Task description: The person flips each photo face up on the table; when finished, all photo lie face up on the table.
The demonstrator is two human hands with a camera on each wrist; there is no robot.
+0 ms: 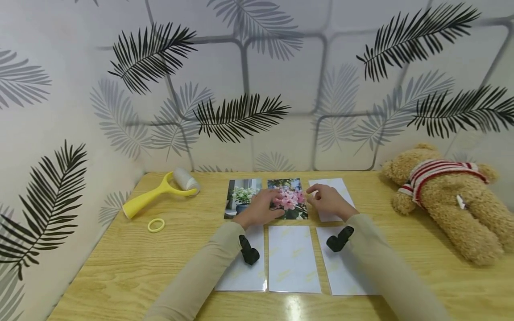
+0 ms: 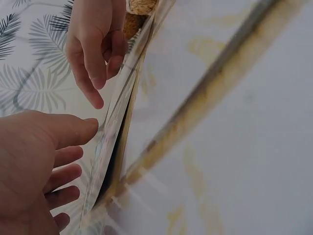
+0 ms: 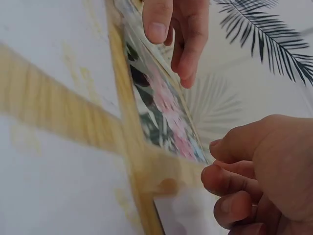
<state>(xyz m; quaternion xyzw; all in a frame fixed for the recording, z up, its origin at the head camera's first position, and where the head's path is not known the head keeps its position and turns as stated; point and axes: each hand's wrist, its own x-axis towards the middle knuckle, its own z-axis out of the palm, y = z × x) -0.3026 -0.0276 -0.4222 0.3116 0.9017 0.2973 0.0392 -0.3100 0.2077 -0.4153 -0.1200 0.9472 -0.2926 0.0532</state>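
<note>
My left hand [image 1: 263, 207] hovers with loosely bent fingers over the seam between a photo of a potted white-flowered plant [image 1: 240, 195] and a photo of pink flowers [image 1: 292, 200]. Nothing shows between its thumb and fingers in the left wrist view. Beside the pink flower photo's right edge, my right hand [image 1: 329, 199] hangs over a white card [image 1: 341, 186], partly covering it. Its fingers [image 3: 230, 181] are loosely curled and hold nothing visible. Nearer to me lies a row of white cards with faint yellow marks: left [image 1: 245, 278], middle [image 1: 295, 258] and right [image 1: 347, 278].
A yellow-handled roller [image 1: 154, 194] and a yellow ring [image 1: 156, 225] lie at the left of the wooden table [image 1: 132, 263]. On the right lies a teddy bear [image 1: 453, 205] in a striped top. A leaf-patterned wall [image 1: 281, 147] rises behind the table.
</note>
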